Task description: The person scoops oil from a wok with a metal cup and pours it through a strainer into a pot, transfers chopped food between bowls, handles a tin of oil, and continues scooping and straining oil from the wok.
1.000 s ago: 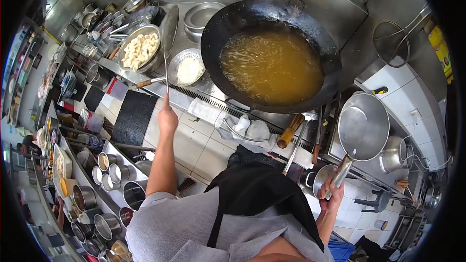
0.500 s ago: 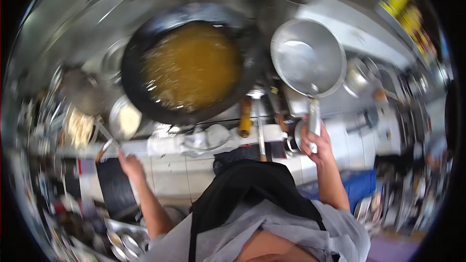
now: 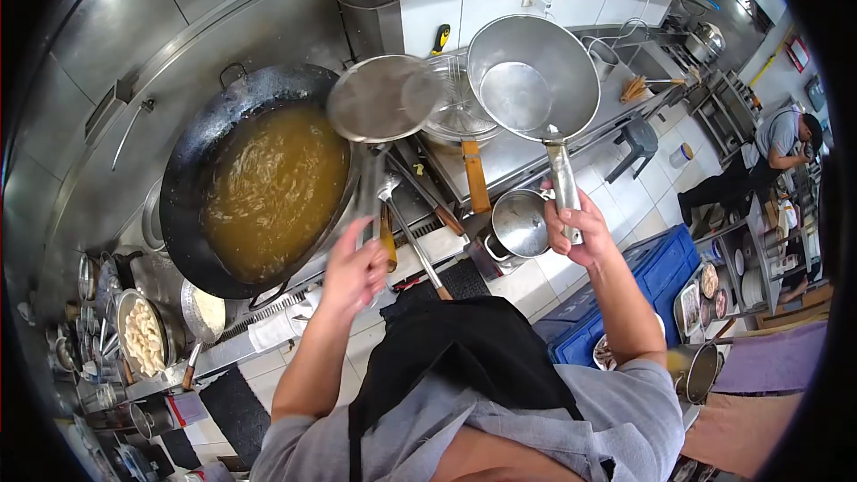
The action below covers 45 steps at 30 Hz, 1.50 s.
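My left hand (image 3: 353,268) is closed round the handle of a round, flat-looking strainer (image 3: 379,100), smeared by motion. The strainer is in the air at the right rim of a large black wok (image 3: 192,245). Bubbly golden-brown oil (image 3: 277,192) fills the wok's bottom. In my right hand (image 3: 580,230) is the metal handle of a deep saucepan (image 3: 534,80). It is tilted so that its bare inside faces me. Strainer and saucepan are side by side, with a small gap between them.
A bowl of pale cut pieces (image 3: 143,335) and a bowl of white powder (image 3: 207,312) stand left of the wok. A metal pot (image 3: 520,223) is below the saucepan. A blue crate (image 3: 656,272) sits at right. A co-worker (image 3: 777,152) stands far right.
My left hand has swung the strainer from the far left, by the bowls, across to the wok's right side. The saucepan stays in my right hand. The whole view has turned.
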### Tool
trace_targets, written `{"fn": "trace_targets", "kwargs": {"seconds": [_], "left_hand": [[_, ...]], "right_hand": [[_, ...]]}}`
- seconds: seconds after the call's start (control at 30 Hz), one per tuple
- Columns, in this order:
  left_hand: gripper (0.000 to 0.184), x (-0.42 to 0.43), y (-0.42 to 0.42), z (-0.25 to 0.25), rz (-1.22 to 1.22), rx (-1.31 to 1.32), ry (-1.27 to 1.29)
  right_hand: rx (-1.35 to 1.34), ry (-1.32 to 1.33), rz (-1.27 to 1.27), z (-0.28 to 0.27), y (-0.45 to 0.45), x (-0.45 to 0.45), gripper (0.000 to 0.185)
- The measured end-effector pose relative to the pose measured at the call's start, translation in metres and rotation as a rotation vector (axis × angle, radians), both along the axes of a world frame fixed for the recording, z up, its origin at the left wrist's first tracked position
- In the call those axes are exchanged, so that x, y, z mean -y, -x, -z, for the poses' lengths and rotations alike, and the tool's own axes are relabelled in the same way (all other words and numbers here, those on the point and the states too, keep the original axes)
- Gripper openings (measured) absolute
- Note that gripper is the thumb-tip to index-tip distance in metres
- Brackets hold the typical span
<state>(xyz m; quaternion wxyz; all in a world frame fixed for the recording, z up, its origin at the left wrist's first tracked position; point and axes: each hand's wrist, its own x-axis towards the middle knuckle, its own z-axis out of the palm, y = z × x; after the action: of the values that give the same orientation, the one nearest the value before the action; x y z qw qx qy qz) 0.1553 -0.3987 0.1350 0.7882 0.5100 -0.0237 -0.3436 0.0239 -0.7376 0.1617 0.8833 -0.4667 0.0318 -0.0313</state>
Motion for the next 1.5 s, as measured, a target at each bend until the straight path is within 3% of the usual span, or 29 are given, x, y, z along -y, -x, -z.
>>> {"fn": "trace_targets", "kwargs": {"seconds": [0.1,0.23,0.33,0.4,0.47,0.53,0.57,0.67,0.77,0.83,0.87,0.93,1.07,1.17,1.23,1.33,1.5], "left_hand": [[0.047,0.078,-0.034,0.037,0.154,0.019,0.026],[0.05,0.174,-0.052,0.069,0.105,0.053,-0.13],[0.042,0.199,-0.048,0.084,0.069,0.259,-0.314],[0.042,0.192,-0.055,0.077,0.281,0.271,-0.418],[0.052,0.17,-0.064,0.081,0.314,0.288,-0.533],[0.06,0.135,-0.069,0.085,0.221,0.592,-0.618],[0.064,0.111,-0.067,0.08,0.191,0.544,-0.633],[0.06,0.022,-0.055,0.091,0.158,0.451,-0.6],[0.054,-0.073,-0.046,0.107,0.338,0.646,-0.691],[0.05,-0.135,-0.044,0.092,0.509,0.651,-0.882],[0.048,-0.164,-0.048,0.087,0.493,0.791,-0.961],[0.046,-0.21,-0.039,0.042,0.419,0.547,-0.856],[0.043,-0.27,-0.035,0.008,0.381,0.653,-0.945],[0.041,-0.308,-0.03,0.013,0.336,0.69,-0.733],[0.039,-0.332,-0.025,0.042,0.272,0.745,-0.64],[0.041,-0.359,0.009,0.1,-0.001,0.567,-0.746],[0.041,-0.383,0.092,0.248,-0.315,0.014,-0.597]], "right_hand": [[-0.056,0.064,-0.078,-0.01,-0.007,0.024,0.051],[-0.11,0.227,-0.169,-0.024,-0.03,0.041,0.047],[-0.109,0.364,-0.271,-0.026,-0.062,0.043,0.048],[-0.113,0.362,-0.357,-0.028,-0.085,0.035,0.049],[-0.097,0.494,-0.394,-0.03,-0.111,0.015,0.051],[-0.094,0.515,-0.46,-0.027,-0.14,-0.011,0.05],[-0.072,0.522,-0.49,-0.025,-0.156,-0.027,0.048],[-0.1,0.594,-0.503,-0.007,-0.208,-0.077,0.039],[-0.161,0.707,-0.592,0.023,-0.259,-0.123,0.038],[-0.15,0.79,-0.616,0.021,-0.267,-0.163,0.038],[-0.145,0.861,-0.58,0.02,-0.269,-0.183,0.036],[-0.136,0.914,-0.55,0.042,-0.297,-0.206,0.026],[-0.152,1.02,-0.466,0.061,-0.331,-0.234,0.022],[-0.179,1.124,-0.402,0.073,-0.348,-0.252,0.024],[-0.198,1.057,-0.459,0.079,-0.355,-0.256,0.023],[-0.211,1.001,-0.491,0.081,-0.359,-0.262,0.017],[-0.273,1.166,-0.403,0.088,-0.377,-0.276,0.028]]}}
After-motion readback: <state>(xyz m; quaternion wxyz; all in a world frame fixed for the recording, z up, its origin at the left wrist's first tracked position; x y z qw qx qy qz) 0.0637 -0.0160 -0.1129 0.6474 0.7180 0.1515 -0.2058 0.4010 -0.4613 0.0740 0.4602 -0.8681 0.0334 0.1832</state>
